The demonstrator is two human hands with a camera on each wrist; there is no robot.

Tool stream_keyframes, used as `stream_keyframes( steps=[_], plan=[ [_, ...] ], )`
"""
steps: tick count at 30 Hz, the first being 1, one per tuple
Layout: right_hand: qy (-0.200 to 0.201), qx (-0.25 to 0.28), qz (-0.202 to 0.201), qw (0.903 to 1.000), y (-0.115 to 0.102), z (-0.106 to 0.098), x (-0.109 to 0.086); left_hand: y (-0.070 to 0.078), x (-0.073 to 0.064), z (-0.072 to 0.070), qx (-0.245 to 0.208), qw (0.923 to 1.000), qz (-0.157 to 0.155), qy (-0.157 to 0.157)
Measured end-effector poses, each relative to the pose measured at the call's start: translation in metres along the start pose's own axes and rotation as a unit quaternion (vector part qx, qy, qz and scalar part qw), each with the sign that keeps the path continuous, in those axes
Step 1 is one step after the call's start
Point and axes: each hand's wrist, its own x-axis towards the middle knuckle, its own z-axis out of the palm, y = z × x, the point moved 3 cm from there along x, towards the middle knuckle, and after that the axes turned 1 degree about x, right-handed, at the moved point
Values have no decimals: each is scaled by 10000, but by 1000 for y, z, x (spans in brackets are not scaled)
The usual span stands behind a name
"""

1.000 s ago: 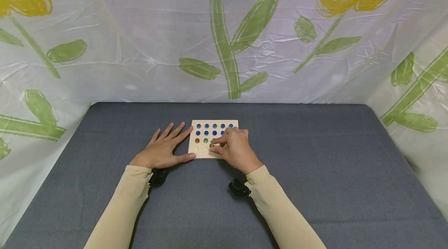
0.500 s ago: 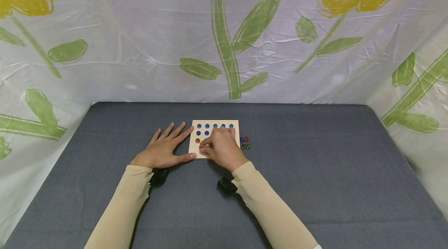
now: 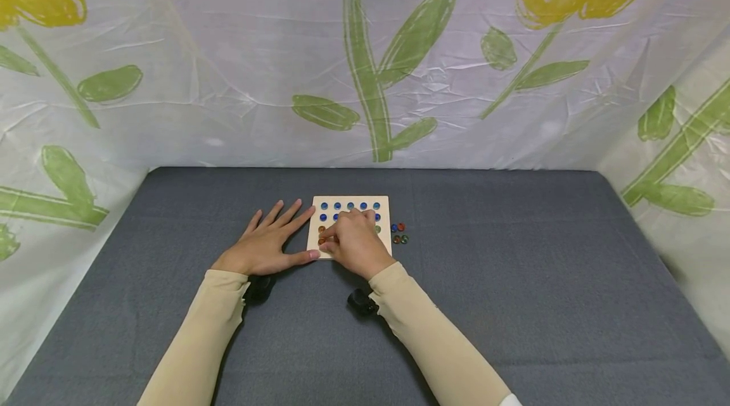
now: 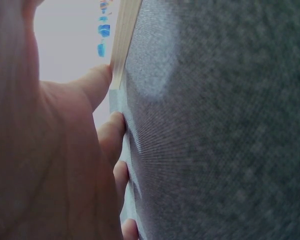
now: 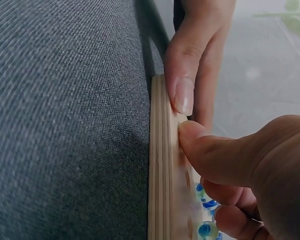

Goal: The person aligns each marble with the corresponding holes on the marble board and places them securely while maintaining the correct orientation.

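Observation:
A pale wooden board point(image 3: 350, 200) with rows of holes lies flat on the table, blue marbles point(image 3: 338, 206) filling its far rows. My left hand point(image 3: 259, 246) is spread flat, with thumb and index fingertips on the board's left side. Over the board, my right hand point(image 3: 360, 242) pinches an amber marble point(image 3: 321, 241) at the nearest row's leftmost hole; the right wrist view shows the thumb hiding it. Another amber marble point(image 3: 322, 229) sits just behind it. The right hand covers much of the board's middle.
Several loose marbles point(image 3: 401, 227), blue, red, and green among them, lie on the grey cloth close to the board's right edge. A white curtain with printed flowers point(image 3: 365, 76) rises behind the grey table point(image 3: 513, 254).
My right hand has moved left along the nearest row with the amber marble, reaching the leftmost hole. The loose marbles at right came into view. My left hand has stayed in place.

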Motion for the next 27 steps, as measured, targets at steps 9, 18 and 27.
stream_keyframes(
  steps=[9,18,27],
  plan=[
    [102,32,-52,9999,-1,1,-1,-1,1,2,-3,10000,-7,7],
    [49,167,37,9998,1,-2,-4,1,-1,0,-12,10000,4,25],
    [151,341,161,9992,9,-17,-14,1,-1,0,-26,10000,-12,27]
  ],
)
